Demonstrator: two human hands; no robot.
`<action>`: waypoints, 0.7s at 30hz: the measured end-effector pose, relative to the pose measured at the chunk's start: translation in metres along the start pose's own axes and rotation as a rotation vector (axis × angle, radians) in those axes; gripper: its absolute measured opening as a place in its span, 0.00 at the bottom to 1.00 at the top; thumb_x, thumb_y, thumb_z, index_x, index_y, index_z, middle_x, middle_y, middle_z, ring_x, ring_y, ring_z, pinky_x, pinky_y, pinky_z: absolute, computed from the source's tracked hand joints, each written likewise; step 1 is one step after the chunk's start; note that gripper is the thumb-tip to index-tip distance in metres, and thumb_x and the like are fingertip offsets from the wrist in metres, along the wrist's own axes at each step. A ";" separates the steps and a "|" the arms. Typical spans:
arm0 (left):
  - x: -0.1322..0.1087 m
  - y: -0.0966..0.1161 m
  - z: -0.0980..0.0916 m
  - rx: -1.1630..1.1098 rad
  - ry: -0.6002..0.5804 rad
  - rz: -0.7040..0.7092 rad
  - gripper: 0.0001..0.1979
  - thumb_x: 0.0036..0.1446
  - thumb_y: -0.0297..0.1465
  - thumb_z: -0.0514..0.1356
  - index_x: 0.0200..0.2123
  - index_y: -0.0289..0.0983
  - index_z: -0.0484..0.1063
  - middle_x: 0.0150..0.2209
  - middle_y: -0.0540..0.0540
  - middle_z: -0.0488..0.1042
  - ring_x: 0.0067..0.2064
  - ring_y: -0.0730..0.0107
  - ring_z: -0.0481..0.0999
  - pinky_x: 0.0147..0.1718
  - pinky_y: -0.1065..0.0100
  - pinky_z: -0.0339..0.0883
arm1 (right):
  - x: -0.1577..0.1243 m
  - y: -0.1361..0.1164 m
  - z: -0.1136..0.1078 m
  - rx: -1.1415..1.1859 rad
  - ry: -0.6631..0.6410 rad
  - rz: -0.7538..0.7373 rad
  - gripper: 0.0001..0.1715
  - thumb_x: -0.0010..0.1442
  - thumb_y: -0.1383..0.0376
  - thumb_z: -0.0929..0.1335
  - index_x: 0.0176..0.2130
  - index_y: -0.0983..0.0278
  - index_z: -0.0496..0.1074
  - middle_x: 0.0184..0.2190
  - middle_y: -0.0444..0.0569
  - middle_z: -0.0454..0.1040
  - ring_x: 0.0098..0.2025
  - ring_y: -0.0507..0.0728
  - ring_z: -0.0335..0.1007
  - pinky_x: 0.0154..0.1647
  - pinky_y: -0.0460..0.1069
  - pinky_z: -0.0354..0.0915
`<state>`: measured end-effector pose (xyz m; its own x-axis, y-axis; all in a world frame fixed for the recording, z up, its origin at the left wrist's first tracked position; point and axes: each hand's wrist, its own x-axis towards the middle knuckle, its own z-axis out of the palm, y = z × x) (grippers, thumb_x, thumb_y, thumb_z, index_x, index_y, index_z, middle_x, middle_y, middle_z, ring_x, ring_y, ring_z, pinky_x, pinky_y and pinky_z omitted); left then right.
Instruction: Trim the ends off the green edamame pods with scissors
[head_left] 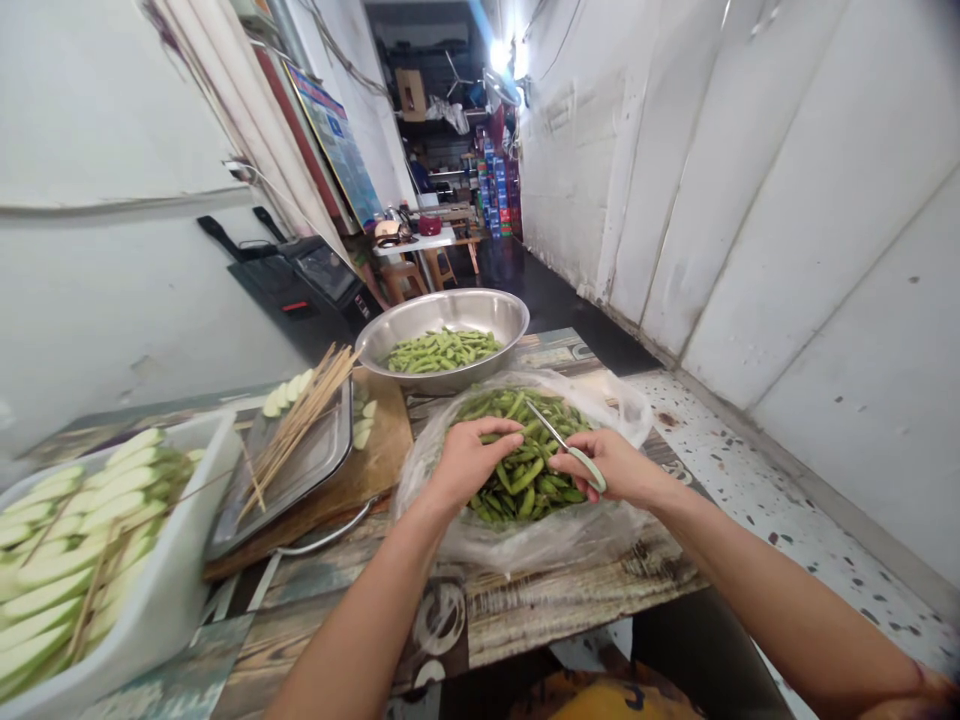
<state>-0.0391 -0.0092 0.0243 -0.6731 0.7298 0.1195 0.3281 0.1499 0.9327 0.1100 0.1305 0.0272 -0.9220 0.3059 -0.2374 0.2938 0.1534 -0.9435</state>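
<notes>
A clear plastic bag [525,550] lies spread on the table, full of green edamame pods [529,475]. Above its left side is my left hand [474,455], thumb and fingers curled together, with a bit of green pod showing between them. My right hand [611,465] grips scissors [587,468] with pale green handles over the right side of the bag. Their blades point up and to the left, toward my left fingertips; they look nearly closed. Behind the bag stands a wide steel basin [442,378] with more pods [444,348] lying in it.
Left of the bag, a metal tray [330,458] with wooden skewers [304,425] rests on a wooden board [386,410]. A white tub [176,560] of skewered pale green slices [75,560] stands at the far left. A white wall [750,200] runs along the right.
</notes>
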 end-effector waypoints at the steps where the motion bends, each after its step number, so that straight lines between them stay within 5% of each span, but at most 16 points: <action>1: 0.001 -0.001 -0.001 -0.052 -0.014 -0.023 0.11 0.44 0.36 0.66 0.32 0.38 0.79 0.36 0.46 0.79 0.39 0.64 0.75 0.42 0.66 0.64 | -0.001 -0.002 -0.002 0.020 -0.026 0.001 0.21 0.49 0.52 0.71 0.23 0.66 0.64 0.13 0.40 0.64 0.13 0.47 0.58 0.10 0.41 0.47; 5: 0.003 -0.006 -0.005 -0.382 -0.115 -0.155 0.17 0.41 0.36 0.68 0.37 0.36 0.77 0.30 0.49 0.74 0.27 0.77 0.68 0.29 0.72 0.62 | -0.002 -0.003 -0.005 0.123 -0.083 -0.031 0.20 0.50 0.52 0.70 0.27 0.66 0.65 0.18 0.42 0.67 0.17 0.48 0.62 0.11 0.41 0.50; 9: 0.004 -0.008 -0.004 -0.539 -0.177 -0.194 0.16 0.41 0.33 0.69 0.36 0.35 0.75 0.29 0.50 0.71 0.26 0.80 0.66 0.28 0.75 0.60 | -0.004 0.000 0.000 0.127 -0.052 -0.063 0.19 0.52 0.52 0.69 0.30 0.66 0.67 0.18 0.42 0.67 0.17 0.48 0.62 0.11 0.41 0.51; 17: 0.004 -0.007 0.004 -0.230 -0.031 -0.078 0.14 0.42 0.34 0.66 0.34 0.35 0.74 0.30 0.49 0.73 0.22 0.79 0.65 0.22 0.75 0.58 | -0.006 -0.007 0.016 0.006 -0.052 -0.143 0.16 0.53 0.55 0.69 0.30 0.66 0.68 0.18 0.41 0.64 0.18 0.48 0.62 0.16 0.42 0.56; 21: 0.003 -0.007 0.005 -0.149 -0.052 -0.062 0.11 0.44 0.34 0.64 0.33 0.36 0.75 0.24 0.52 0.71 0.20 0.78 0.65 0.22 0.74 0.57 | 0.001 -0.010 0.020 -0.010 -0.050 -0.111 0.16 0.51 0.55 0.70 0.30 0.66 0.68 0.16 0.40 0.65 0.17 0.48 0.61 0.16 0.42 0.56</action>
<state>-0.0404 -0.0051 0.0164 -0.6523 0.7565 0.0459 0.1824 0.0979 0.9783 0.1009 0.1110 0.0315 -0.9604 0.2391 -0.1432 0.1914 0.1926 -0.9624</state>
